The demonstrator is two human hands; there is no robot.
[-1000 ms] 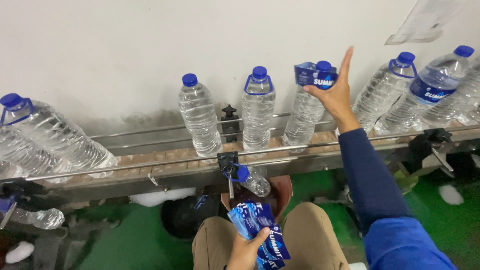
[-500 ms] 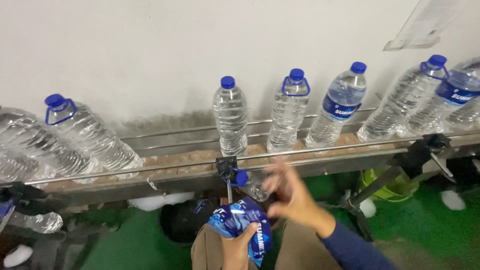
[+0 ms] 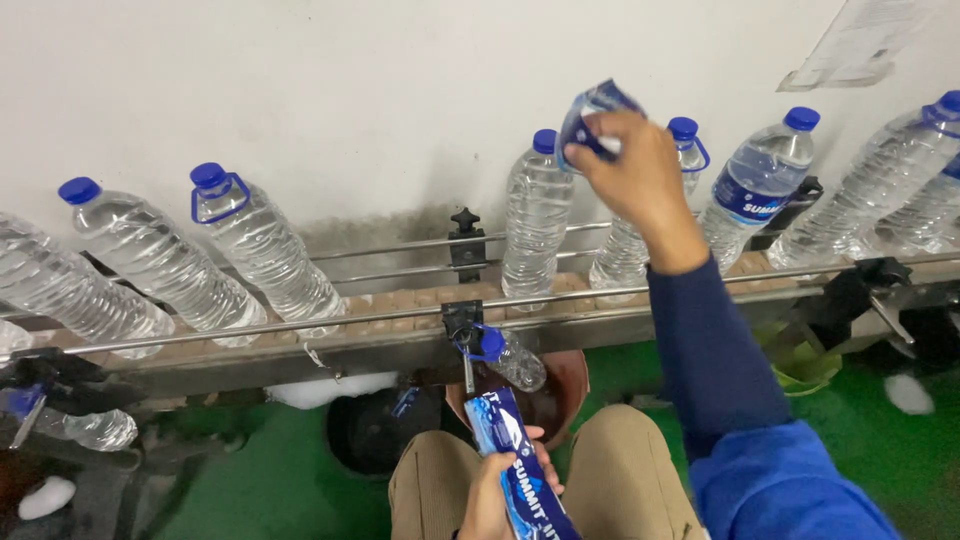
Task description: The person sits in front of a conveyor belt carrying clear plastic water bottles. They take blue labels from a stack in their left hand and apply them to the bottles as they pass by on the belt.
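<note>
In the head view, our right hand (image 3: 632,160) grips a blue plastic label sleeve (image 3: 590,118) just above a clear plastic water bottle with blue cap (image 3: 536,222) on the metal conveyor (image 3: 380,322). Our left hand (image 3: 495,495) is closed around a stack of blue label sleeves (image 3: 520,470) over our lap.

Clear plastic water bottles stand in a row on the long metal conveyor belt (image 3: 400,320), which runs left to right before the white wall (image 3: 350,90). The right hand (image 3: 635,170) is up above the belt, gripping a blue plastic label sleeve (image 3: 592,118) just over the clear uncapped-label bottle (image 3: 537,225). Right of it stands a clear bottle with a blue label (image 3: 757,190). Below the belt, over the knees, the left hand (image 3: 497,495) grips a stack of blue label sleeves (image 3: 520,470).
</note>
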